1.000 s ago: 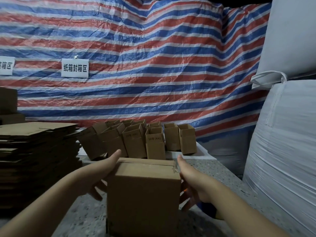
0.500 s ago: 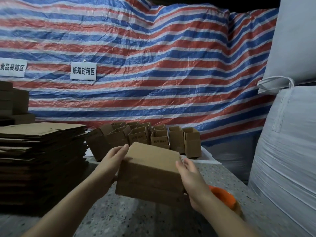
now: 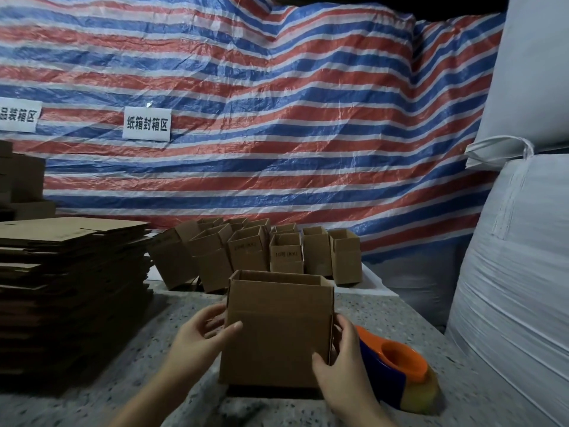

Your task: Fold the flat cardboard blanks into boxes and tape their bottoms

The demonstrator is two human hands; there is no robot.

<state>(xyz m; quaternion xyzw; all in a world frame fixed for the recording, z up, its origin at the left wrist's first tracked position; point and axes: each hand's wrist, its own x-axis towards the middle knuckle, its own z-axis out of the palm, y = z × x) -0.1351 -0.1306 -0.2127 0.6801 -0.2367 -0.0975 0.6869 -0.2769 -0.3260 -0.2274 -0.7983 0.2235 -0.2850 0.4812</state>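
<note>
A folded brown cardboard box [image 3: 277, 331] stands upright on the speckled table [image 3: 154, 349], its open top facing up. My left hand [image 3: 200, 340] grips its left side, thumb on the front face and fingers round the side. My right hand [image 3: 341, 368] grips the lower right corner, thumb on the front. An orange and blue tape dispenser [image 3: 397, 374] with a roll of tape lies just right of the box. A tall stack of flat cardboard blanks [image 3: 70, 291] fills the left of the table.
Several finished open boxes [image 3: 261, 254] stand in rows at the table's far end, on a white tray [image 3: 375, 285]. Large white bulk sacks [image 3: 517, 272] rise along the right. A striped tarp [image 3: 277, 118] hangs behind.
The box was turned from bottom-up, through a tilt in the air, to standing upright with its opening on top. Both hands stayed on its sides. The tape dispenser came into full view.
</note>
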